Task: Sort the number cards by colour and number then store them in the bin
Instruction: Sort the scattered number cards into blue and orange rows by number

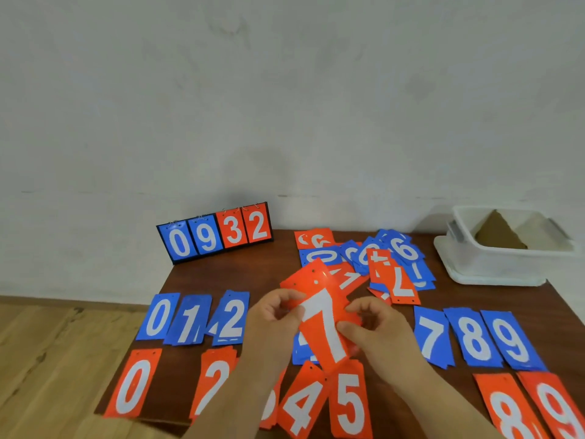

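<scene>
The left hand (275,315) and right hand (376,327) grip one red 7 card (323,324). The sorted rows (158,316) look half built. The heap (380,261) is unsorted, and the bin (506,264) seemingly holds no cards.

card rows (158,316) in front, loose pile (402,251) behind, bin (493,264) far right

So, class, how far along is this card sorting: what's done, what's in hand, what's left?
Done: a blue row and a red row lie in number order near the front. In hand: the left hand and right hand pinch a red 7 card. Left: the mixed heap behind is unsorted, and no number cards show in the white bin.
</scene>
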Motion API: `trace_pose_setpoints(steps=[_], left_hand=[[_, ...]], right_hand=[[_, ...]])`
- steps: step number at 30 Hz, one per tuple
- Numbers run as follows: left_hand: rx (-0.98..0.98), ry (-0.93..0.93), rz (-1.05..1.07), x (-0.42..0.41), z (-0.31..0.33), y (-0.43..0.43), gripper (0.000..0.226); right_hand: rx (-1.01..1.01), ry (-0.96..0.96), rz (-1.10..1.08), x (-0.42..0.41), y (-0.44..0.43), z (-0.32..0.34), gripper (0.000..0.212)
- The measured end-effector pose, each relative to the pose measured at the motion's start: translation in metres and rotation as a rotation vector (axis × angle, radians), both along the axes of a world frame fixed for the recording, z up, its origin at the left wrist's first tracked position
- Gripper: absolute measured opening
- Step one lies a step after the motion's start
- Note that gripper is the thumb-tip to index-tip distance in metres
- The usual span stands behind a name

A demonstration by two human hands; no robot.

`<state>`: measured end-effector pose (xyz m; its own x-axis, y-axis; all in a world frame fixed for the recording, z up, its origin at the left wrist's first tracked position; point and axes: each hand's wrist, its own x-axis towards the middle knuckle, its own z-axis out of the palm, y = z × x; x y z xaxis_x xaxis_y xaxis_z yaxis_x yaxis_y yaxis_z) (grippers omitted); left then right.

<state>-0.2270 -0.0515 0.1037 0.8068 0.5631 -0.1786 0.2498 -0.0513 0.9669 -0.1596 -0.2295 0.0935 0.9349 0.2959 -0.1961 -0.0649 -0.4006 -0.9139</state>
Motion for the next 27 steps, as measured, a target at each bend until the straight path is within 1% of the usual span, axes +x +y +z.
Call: trace_pose_setpoints(steps=[3,5,7,10,12,14,18,20,22,24,27], left_hand=[[0.055,-0.004,-0.034,-0.001,0.003,0.003,0.033],[0.051,-0.017,-0.02,-0.001,0.003,0.0,0.026],[0.018,-0.009,-0.019,-0.001,0.002,-0.005,0.023],[-0.101,0.017,-0.076,-0.005,-0.006,-0.017,0.028],[-0.087,0.071,-0.099,-0.011,-0.011,-0.025,0.032],[-0.059,0.096,-0.072,-0.015,-0.015,-0.03,0.033],[-0.133,0.073,0.069,-0.018,-0.02,-0.041,0.029],[-0.099,0.098,0.104,-0.021,-0.027,-0.044,0.03],[-0.036,0.137,0.11,-0.022,-0.036,-0.048,0.032],[0.029,0.189,0.1,-0.022,-0.05,-0.055,0.033],[0.113,0.256,0.041,-0.018,-0.077,-0.073,0.032]], right_hand=[[-0.003,-0.011,0.066,-0.001,0.002,-0.001,0.02],[0.023,0.005,0.089,-0.003,0.001,-0.002,0.021],[0.044,0.037,0.071,-0.007,-0.001,-0.003,0.021],[0.06,0.077,0.005,-0.011,-0.009,-0.01,0.019],[0.061,0.09,-0.026,-0.012,-0.017,-0.017,0.016],[0.039,0.097,-0.037,-0.012,-0.024,-0.021,0.013],[-0.003,0.012,-0.107,-0.001,-0.04,-0.031,0.014],[-0.019,-0.013,-0.155,0.006,-0.052,-0.041,0.014],[-0.076,-0.029,-0.142,0.013,-0.07,-0.053,0.015],[-0.126,-0.004,-0.118,0.019,-0.092,-0.065,0.017],[-0.145,0.054,-0.138,0.026,-0.125,-0.093,0.021]])
